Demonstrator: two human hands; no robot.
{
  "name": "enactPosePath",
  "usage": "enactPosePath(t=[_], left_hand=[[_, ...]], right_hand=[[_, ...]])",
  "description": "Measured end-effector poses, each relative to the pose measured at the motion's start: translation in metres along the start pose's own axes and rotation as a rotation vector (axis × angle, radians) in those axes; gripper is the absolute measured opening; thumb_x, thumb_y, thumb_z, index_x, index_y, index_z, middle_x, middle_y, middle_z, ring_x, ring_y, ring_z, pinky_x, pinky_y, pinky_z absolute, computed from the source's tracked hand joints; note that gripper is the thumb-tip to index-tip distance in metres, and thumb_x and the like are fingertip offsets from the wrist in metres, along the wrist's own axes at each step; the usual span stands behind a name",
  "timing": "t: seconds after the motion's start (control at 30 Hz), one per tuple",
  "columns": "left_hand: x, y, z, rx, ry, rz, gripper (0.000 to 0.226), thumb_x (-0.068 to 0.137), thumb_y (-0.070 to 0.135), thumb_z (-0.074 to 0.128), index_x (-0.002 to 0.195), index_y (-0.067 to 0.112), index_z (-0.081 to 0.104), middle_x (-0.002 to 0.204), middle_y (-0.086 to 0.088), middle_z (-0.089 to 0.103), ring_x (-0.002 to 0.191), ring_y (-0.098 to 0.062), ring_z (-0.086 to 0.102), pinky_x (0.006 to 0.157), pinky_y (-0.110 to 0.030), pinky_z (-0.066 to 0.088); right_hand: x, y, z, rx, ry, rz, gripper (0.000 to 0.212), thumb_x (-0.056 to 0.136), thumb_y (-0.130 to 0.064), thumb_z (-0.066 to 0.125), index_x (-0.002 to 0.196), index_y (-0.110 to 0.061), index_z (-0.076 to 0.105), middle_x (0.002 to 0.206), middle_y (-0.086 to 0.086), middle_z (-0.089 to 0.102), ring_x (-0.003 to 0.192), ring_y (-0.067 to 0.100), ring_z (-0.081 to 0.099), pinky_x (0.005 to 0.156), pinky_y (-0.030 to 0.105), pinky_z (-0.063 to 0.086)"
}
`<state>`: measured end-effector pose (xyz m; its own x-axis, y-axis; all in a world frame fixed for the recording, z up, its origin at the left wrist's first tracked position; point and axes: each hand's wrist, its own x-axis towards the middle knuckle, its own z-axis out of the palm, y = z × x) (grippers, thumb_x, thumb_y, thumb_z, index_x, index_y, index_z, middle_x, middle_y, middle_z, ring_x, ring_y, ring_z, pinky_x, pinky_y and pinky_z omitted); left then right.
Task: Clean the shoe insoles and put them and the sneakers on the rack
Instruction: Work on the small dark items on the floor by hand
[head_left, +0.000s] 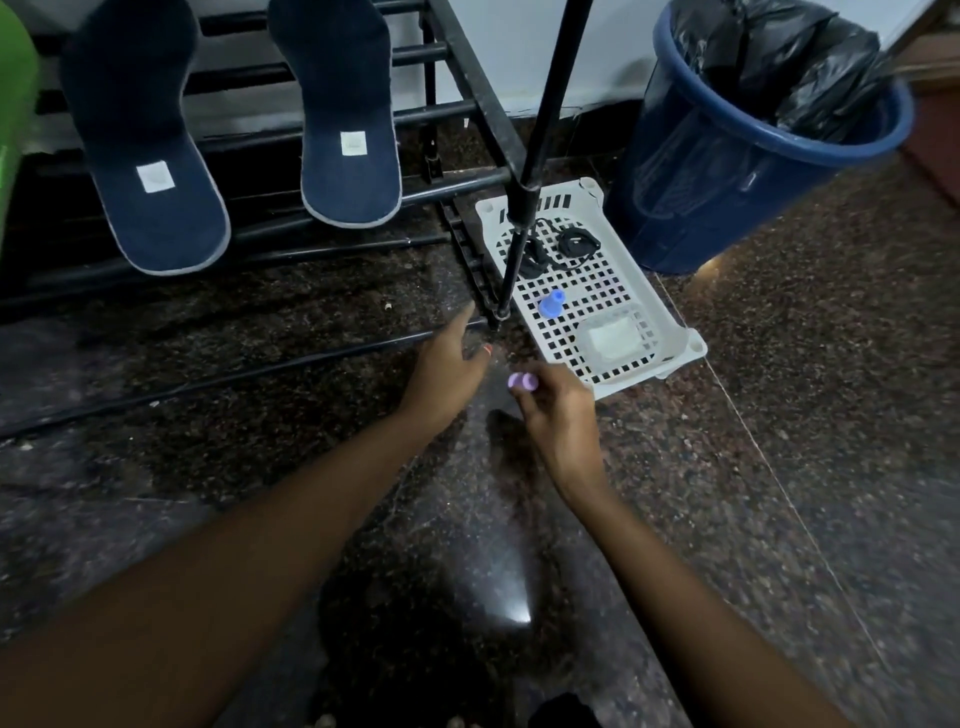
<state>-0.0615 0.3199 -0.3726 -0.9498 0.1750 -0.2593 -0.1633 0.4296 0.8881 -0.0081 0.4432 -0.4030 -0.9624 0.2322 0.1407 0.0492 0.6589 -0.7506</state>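
Two dark blue insoles lie in the upper left of the frame, side by side across the bars of the black rack. The left insole and the right insole each run lengthwise from top to bottom of the frame, toes towards the top edge and rounded heels hanging past a bar towards the floor. Each bears one white square label near the heel.

Below them, at centre frame, the left hand reaches out with its fingers straight and spread, holding nothing, its fingertips near the rack's lowest bar. Just beside it, the right hand pinches one small lilac cylinder between curled fingers and thumb.

To the right, one white perforated basket sits on the speckled stone floor, holding one blue cap, a black coiled cord and one translucent tub. A black pole slants down to the basket's left edge. One blue bin with a black liner stands in the upper right.
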Motion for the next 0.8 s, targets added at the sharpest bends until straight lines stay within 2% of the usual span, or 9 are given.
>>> enactPosePath(t=[0.07, 0.13, 0.23, 0.3, 0.43, 0.6, 0.7, 0.8], left_hand=[[0.009, 0.007, 0.001, -0.056, 0.012, -0.009, 0.060, 0.094, 0.008, 0.052, 0.148, 0.013, 0.026, 0.151, -0.008, 0.033, 0.138, -0.021, 0.033, 0.109, -0.029, 0.032], [0.017, 0.016, 0.001, -0.112, 0.003, -0.011, 0.061, 0.095, 0.008, 0.050, 0.149, 0.015, 0.023, 0.153, -0.008, 0.029, 0.140, -0.021, 0.030, 0.104, -0.024, 0.031], [0.024, 0.027, 0.002, -0.175, -0.018, 0.010, 0.060, 0.096, 0.006, 0.048, 0.149, 0.016, 0.021, 0.154, -0.006, 0.025, 0.141, -0.018, 0.025, 0.098, -0.018, 0.026], [0.027, 0.032, 0.004, -0.194, -0.025, 0.033, 0.059, 0.096, 0.004, 0.047, 0.149, 0.015, 0.022, 0.154, -0.004, 0.027, 0.141, -0.016, 0.026, 0.099, -0.018, 0.024], [0.028, 0.036, 0.012, -0.207, -0.041, 0.063, 0.061, 0.094, -0.001, 0.048, 0.148, 0.012, 0.024, 0.151, -0.006, 0.032, 0.140, -0.016, 0.029, 0.102, -0.017, 0.024], [0.030, 0.037, 0.016, -0.236, -0.035, 0.045, 0.063, 0.094, -0.001, 0.048, 0.149, 0.014, 0.021, 0.152, -0.006, 0.030, 0.140, -0.017, 0.028, 0.105, -0.023, 0.025], [0.030, 0.037, 0.018, -0.232, -0.033, 0.045, 0.064, 0.095, 0.000, 0.048, 0.149, 0.015, 0.020, 0.152, -0.006, 0.030, 0.140, -0.016, 0.028, 0.101, -0.020, 0.025], [0.030, 0.038, 0.017, -0.231, -0.024, 0.048, 0.064, 0.094, 0.000, 0.049, 0.149, 0.014, 0.019, 0.153, -0.005, 0.030, 0.140, -0.016, 0.028, 0.104, -0.022, 0.026]], right_hand=[[0.012, -0.007, -0.010, 0.049, 0.043, 0.028, 0.005, 0.087, -0.009, 0.059, 0.087, -0.007, 0.063, 0.086, 0.005, 0.065, 0.079, 0.016, 0.060, 0.075, 0.019, 0.046], [0.027, -0.011, -0.019, 0.052, 0.082, 0.038, 0.009, 0.087, -0.011, 0.060, 0.094, -0.006, 0.064, 0.088, -0.002, 0.061, 0.081, 0.012, 0.057, 0.078, 0.018, 0.045], [0.054, -0.008, -0.033, -0.007, 0.162, 0.024, 0.019, 0.087, -0.012, 0.061, 0.103, -0.003, 0.062, 0.091, -0.004, 0.055, 0.081, 0.010, 0.052, 0.069, 0.007, 0.037], [0.074, 0.001, -0.041, -0.021, 0.193, 0.060, 0.016, 0.087, -0.012, 0.060, 0.100, -0.004, 0.062, 0.089, -0.002, 0.058, 0.079, 0.013, 0.053, 0.067, 0.012, 0.037], [0.108, 0.025, -0.049, -0.071, 0.214, 0.066, 0.011, 0.087, -0.008, 0.057, 0.095, -0.004, 0.063, 0.090, 0.011, 0.065, 0.080, 0.021, 0.061, 0.075, 0.036, 0.050], [0.140, 0.051, -0.055, -0.188, 0.194, 0.105, 0.022, 0.086, -0.009, 0.060, 0.107, -0.003, 0.061, 0.101, 0.014, 0.065, 0.086, 0.023, 0.063, 0.081, 0.038, 0.052], [0.148, 0.061, -0.054, -0.207, 0.173, 0.144, 0.024, 0.086, -0.006, 0.059, 0.110, -0.004, 0.058, 0.097, 0.012, 0.066, 0.084, 0.023, 0.064, 0.077, 0.040, 0.054], [0.150, 0.067, -0.052, -0.233, 0.154, 0.151, 0.022, 0.087, -0.003, 0.055, 0.108, -0.001, 0.057, 0.095, 0.016, 0.065, 0.084, 0.025, 0.063, 0.077, 0.041, 0.053]])
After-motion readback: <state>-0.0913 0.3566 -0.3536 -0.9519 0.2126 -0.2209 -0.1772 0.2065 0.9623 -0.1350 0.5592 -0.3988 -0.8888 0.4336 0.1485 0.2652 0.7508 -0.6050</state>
